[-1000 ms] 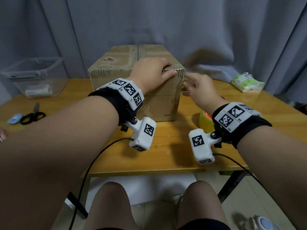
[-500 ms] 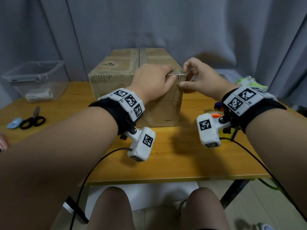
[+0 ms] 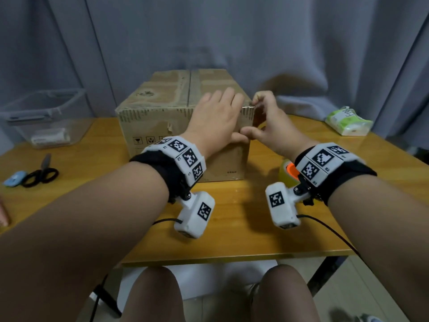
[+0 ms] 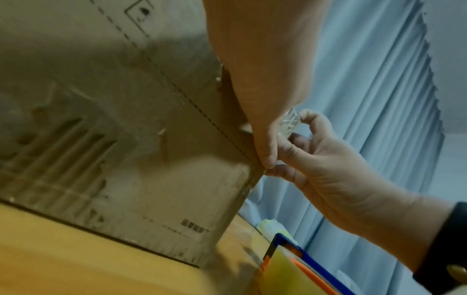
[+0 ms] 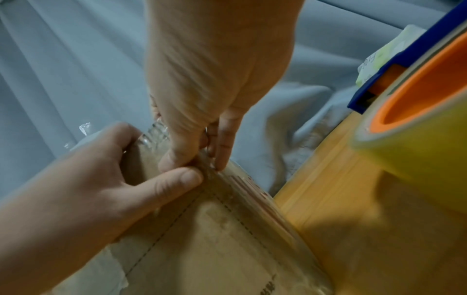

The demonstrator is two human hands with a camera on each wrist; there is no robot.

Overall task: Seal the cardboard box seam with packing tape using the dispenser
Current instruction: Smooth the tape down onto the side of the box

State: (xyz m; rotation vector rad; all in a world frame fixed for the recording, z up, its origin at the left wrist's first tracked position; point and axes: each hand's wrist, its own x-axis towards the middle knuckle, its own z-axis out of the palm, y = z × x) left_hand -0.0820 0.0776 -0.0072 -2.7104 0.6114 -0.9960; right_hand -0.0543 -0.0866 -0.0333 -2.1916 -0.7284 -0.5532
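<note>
The cardboard box [image 3: 162, 112] stands on the wooden table [image 3: 232, 228], its top seam running away from me. My left hand [image 3: 216, 119] lies over the near right top corner, fingers flat on top and thumb [image 5: 177, 179] pressing the front face by the vertical edge. Beside it, my right hand [image 3: 267, 126] pinches crinkled clear tape [image 4: 290, 121] against that corner edge between thumb and fingers. The tape dispenser [image 3: 287, 173], blue-framed with a yellowish roll and an orange core, rests on the table behind my right wrist; no hand is on it.
A clear plastic bin [image 3: 46, 117] stands at the back left. Black scissors [image 3: 39, 175] and a small blue object [image 3: 14, 178] lie left of the box. A green-and-white tissue pack [image 3: 348, 122] sits at the back right. Grey curtain hangs close behind.
My right hand rose from beside the box to its near right corner and now pinches the tape at the edge. My left hand stayed on the corner, with fingers stretched further over the top.
</note>
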